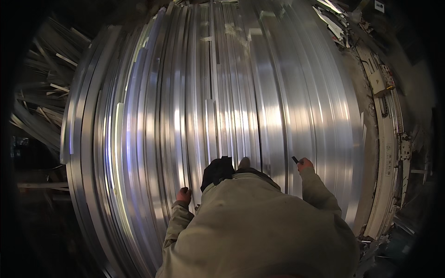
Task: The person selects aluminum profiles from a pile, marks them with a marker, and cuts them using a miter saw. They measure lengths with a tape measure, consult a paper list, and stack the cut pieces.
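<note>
Long silvery metal profiles (273,102) lie side by side beneath me, running away from me in a broad layer. Out to my right, above the profiles, my right hand (305,164) is closed around a short, dark, stick-like thing (295,160); its exact kind is too small to tell. My left hand (183,195) hangs low by my left side, over the profiles, with its fingers curled in. Whether anything is inside that hand is hidden. Between the hands, a light shoe tip (244,163) and a black shape (218,172) show in front of my olive jacket (259,227).
Loose strips and offcuts (51,88) are heaped on the left. Along the right side runs a pale machine rail (387,153) with a box-like fitting (378,83). More scrap pieces (331,23) lie at the far right. Some profiles end short, leaving stepped edges.
</note>
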`<state>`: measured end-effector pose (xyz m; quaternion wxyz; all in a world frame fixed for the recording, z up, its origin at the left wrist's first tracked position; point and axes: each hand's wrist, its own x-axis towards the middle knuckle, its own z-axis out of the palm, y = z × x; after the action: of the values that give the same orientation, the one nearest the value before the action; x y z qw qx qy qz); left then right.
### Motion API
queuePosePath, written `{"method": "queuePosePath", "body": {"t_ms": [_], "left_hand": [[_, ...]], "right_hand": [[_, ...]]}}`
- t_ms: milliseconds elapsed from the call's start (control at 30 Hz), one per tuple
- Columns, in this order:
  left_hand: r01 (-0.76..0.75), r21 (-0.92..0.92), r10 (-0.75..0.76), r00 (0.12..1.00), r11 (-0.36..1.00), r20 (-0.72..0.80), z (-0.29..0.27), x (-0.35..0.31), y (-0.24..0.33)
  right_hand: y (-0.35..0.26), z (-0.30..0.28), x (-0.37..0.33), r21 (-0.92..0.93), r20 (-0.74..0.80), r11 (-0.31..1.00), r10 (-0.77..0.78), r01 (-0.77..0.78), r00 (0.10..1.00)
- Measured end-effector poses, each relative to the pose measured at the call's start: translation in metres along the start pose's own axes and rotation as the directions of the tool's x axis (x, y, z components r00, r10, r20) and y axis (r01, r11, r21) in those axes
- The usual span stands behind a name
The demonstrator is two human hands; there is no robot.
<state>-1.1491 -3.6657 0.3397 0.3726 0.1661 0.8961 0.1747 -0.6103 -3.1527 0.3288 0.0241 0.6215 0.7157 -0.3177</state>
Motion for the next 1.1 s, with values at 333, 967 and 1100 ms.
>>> {"method": "queuePosePath", "body": {"t_ms": [333,967,1100], "left_hand": [[0.034,-0.08,-0.036,0.999,0.996,-0.026,-0.025,0.199,0.118],[-0.301,-0.156,0.28,0.949,0.941,-0.143,-0.292,0.672,0.55],[-0.236,-0.089,0.234,0.972,0.968,-0.032,-0.292,0.724,0.587]], "right_hand": [[-0.362,-0.068,0.286,0.089,0.029,0.948,-0.31,0.306,0.95],[-0.416,-0.187,0.396,0.165,0.112,0.886,0.419,-0.433,0.901],[-0.449,-0.187,0.47,0.195,0.179,0.886,0.389,-0.42,0.904]]}}
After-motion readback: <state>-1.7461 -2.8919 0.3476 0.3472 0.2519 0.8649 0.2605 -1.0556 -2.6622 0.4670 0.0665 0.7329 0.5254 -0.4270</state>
